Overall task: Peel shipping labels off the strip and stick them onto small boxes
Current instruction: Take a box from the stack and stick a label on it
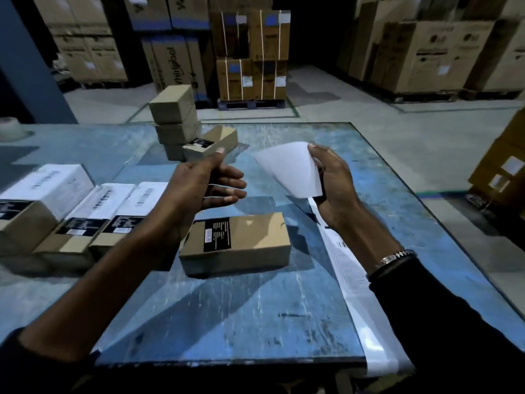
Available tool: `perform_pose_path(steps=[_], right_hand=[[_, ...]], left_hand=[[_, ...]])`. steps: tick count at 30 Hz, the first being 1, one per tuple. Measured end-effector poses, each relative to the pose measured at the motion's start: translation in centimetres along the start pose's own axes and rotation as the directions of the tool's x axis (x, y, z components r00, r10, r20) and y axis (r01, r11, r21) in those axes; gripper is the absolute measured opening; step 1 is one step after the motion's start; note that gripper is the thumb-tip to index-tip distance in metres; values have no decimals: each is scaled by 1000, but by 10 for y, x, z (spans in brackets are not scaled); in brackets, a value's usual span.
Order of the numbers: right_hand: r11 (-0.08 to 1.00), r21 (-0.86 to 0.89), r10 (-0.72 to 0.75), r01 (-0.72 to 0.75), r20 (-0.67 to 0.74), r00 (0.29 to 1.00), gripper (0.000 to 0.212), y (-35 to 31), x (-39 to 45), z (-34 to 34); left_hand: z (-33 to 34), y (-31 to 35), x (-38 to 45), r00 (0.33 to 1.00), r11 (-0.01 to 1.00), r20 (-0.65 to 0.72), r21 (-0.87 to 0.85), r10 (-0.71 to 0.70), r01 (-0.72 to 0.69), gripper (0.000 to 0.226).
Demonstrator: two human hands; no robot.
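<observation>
Head view: three labelled boxes (85,223), right hand (335,186) pinching one label (292,169), left hand (204,186) loosely spread.

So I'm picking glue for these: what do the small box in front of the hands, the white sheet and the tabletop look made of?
The small box looks like matte brown cardboard with folded edges. The white sheet, pinched by the right hand, looks like thin paper: it curls. The tabletop looks like blue-painted, scuffed metal, though that's uncertain.

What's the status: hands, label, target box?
Right hand pinches peeled label. Left hand open, empty. Unlabelled box below on table, top unobstructed.
</observation>
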State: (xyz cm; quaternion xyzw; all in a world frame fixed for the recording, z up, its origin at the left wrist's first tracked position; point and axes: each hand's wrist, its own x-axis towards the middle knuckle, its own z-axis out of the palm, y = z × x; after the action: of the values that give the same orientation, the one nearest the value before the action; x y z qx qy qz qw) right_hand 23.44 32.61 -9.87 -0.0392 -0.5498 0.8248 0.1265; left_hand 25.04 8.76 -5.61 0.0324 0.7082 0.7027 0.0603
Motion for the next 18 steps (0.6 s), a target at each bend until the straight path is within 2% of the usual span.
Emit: perform_pose_path(steps=[2, 4, 7, 10, 12, 15, 17, 18], right_hand=[[995, -84, -58, 55, -35, 998, 12, -3, 1, 0], [941, -275, -213, 195, -38, 976, 13, -6, -2, 3], [697, -540, -488, 471, 124, 864, 11, -7, -18, 13], [465, -599, -647, 652, 273, 712, 7, -5, -37, 26], [302, -614, -712, 729, 362, 601, 12, -6, -46, 32], [128, -568, -751, 813, 480, 453, 14, 0, -63, 35], [105, -541, -731, 835, 527, 433, 12, 1, -64, 34], [173, -541, -681, 823, 538, 497, 15, 0, -58, 32]], left_hand=[[-4, 5, 18, 999, 999, 30, 35, -31, 30, 63], [-8, 6, 34, 997, 999, 59, 29, -47, 46, 67], [-15, -1, 44, 995, 998, 77, -13, -64, 65, 72], [-20, -10, 43, 987, 994, 123, -9, -106, 108, 80], [-21, -11, 41, 974, 987, 162, -4, -155, 158, 82], [-21, -10, 37, 965, 985, 200, 80, -167, 154, 72], [-19, -12, 36, 977, 991, 170, 60, -127, 118, 53], [-18, -13, 36, 986, 995, 130, 28, -102, 99, 41]])
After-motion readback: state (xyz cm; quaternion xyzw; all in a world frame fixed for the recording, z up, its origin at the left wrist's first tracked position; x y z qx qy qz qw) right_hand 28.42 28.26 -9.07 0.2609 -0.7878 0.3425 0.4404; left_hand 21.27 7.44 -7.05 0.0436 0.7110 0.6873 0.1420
